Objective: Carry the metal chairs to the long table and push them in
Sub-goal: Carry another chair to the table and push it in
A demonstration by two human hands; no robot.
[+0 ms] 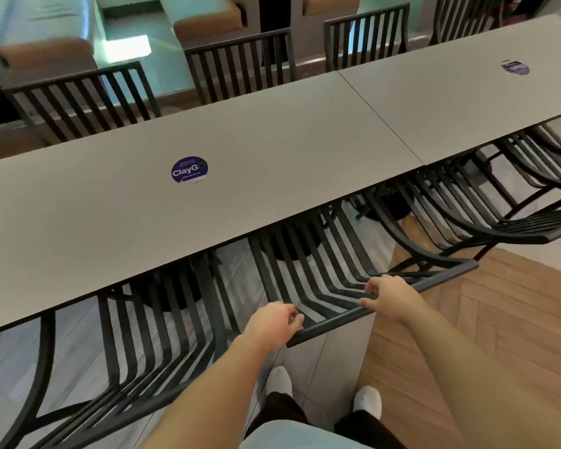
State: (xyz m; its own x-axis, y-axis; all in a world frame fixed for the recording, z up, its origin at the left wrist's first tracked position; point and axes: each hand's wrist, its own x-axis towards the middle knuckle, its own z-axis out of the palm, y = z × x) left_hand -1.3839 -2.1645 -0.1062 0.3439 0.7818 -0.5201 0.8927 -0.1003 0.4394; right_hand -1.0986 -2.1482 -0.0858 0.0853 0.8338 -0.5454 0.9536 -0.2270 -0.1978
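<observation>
**Both hands on the chair's top rail at the long surface**

Your forearms reach out from the bottom of the view, over white shoes (278, 380) standing on grey floor tiles. Your left hand (274, 322) curls its fingers over the near end of the top rail of a black metal chair (308, 270), so that grip is closed on the rail. Your right hand (391, 294) holds the same rail further along, thumb under and fingers over it, also a closed grip on the chair.

That chair sits at the near edge of the long grey surface (272, 150), its slatted seat partly under the top and its back tilted toward you. Another metal chair (136, 335) stands just to its left, and two more (486, 202) are to its right, all tucked along the same edge. Four chairs line the far side (240, 66).

A round blue "ClayGo" sticker (189, 170) lies on the surface, and a second sticker (515, 67) lies on the adjoining section at the right. Wood-pattern flooring (467, 319) begins beside your right arm.
</observation>
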